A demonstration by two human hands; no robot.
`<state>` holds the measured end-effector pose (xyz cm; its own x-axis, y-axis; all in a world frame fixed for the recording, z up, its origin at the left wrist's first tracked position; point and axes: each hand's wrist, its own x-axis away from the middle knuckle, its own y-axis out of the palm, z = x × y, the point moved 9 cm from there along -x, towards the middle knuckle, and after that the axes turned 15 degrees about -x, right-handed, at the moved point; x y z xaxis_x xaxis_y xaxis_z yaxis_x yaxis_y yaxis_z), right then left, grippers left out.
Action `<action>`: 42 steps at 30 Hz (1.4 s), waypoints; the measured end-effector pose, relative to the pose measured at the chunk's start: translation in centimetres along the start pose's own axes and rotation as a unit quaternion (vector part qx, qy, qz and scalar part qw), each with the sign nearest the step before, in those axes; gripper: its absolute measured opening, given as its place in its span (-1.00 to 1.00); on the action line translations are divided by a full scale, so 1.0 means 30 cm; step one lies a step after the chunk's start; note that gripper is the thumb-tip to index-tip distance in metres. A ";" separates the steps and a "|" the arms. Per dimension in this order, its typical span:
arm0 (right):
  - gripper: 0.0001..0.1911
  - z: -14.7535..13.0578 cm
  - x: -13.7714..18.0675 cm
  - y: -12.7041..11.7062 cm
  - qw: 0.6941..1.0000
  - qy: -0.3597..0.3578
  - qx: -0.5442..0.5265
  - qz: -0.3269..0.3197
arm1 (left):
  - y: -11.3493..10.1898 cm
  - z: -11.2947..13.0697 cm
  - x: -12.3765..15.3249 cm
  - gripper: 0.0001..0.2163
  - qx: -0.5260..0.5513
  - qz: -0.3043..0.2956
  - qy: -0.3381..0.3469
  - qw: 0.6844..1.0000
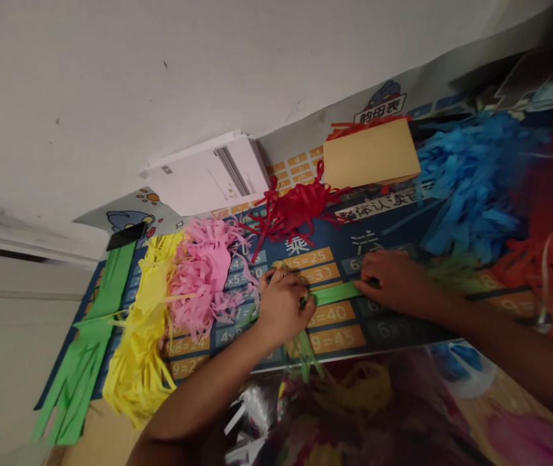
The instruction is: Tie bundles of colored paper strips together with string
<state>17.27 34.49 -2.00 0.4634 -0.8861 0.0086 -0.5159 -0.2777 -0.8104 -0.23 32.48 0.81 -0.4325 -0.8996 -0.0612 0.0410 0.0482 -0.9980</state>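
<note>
A light green paper strip (335, 293) is stretched nearly level between my two hands, over a mat printed with sums. My left hand (283, 303) is closed, with its fingers bunched on the left end. Shredded green fringe (304, 356) hangs out below that hand. My right hand (387, 281) pinches the right end; its fingertips are partly hidden. Just beyond my left hand lies a tangle of red paper shreds (300, 206). A pink fringed bunch (203, 272) sits to the left of it. More green shreds (458, 268) lie blurred behind my right wrist.
Yellow fringe (145, 330) and a cut green sheet (92, 330) lie at the left. A white stack (208, 171) and a tan paper block (372, 154) stand near the wall (111, 84). Blue fringe (475, 181) and orange-red fringe (548, 272) are at the right.
</note>
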 end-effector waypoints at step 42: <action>-0.88 0.002 -0.014 -0.019 0.999 -0.007 -0.049 0.000 | -0.009 -0.019 0.007 -0.90 0.031 0.013 -0.002 0.999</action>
<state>17.42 35.04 -1.58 0.4729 -0.8811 -0.0009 -0.5837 -0.3125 -0.7494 -0.84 32.51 1.07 -0.4264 -0.9003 -0.0877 0.1078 0.0457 -0.9931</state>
